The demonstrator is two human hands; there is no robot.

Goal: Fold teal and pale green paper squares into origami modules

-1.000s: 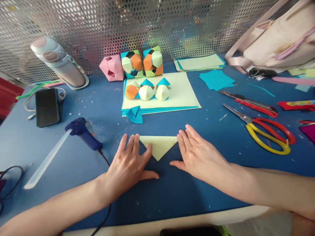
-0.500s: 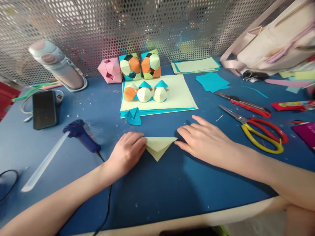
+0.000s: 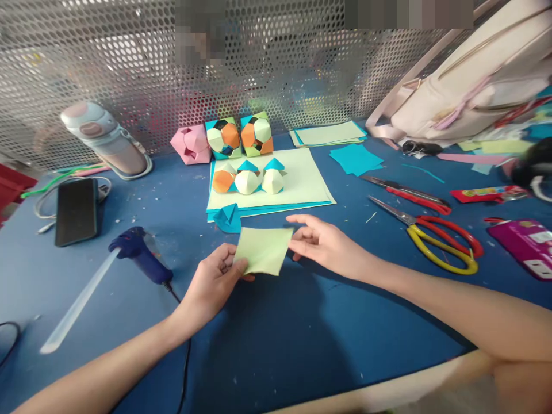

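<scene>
A pale yellow-green square of paper (image 3: 262,250) is lifted above the blue table, unfolded and slightly bent. My left hand (image 3: 218,279) pinches its lower left side, thumb on top and fingers underneath. At the paper's right edge is my right hand (image 3: 321,244), its index finger stretched out and thumb apart from it; the thumb tip is at or just touching the edge. A small folded blue paper piece (image 3: 228,218) lies just beyond the paper. Farther back, three small folded paper shapes (image 3: 247,179) sit on stacked cream and blue sheets (image 3: 297,175).
Pink (image 3: 190,144) and multicoloured paper balls (image 3: 223,138) stand by the perforated metal panel (image 3: 267,63). On the left are a glue gun (image 3: 144,256), phone (image 3: 76,211) and bottle (image 3: 106,138). Scissors (image 3: 431,236), a cutter (image 3: 409,192) and blue squares (image 3: 356,159) lie right.
The paper, folded into a triangle flat on the table before, is now opened out and raised in my left hand. My right hand has stayed by its right side. The view has shifted somewhat.
</scene>
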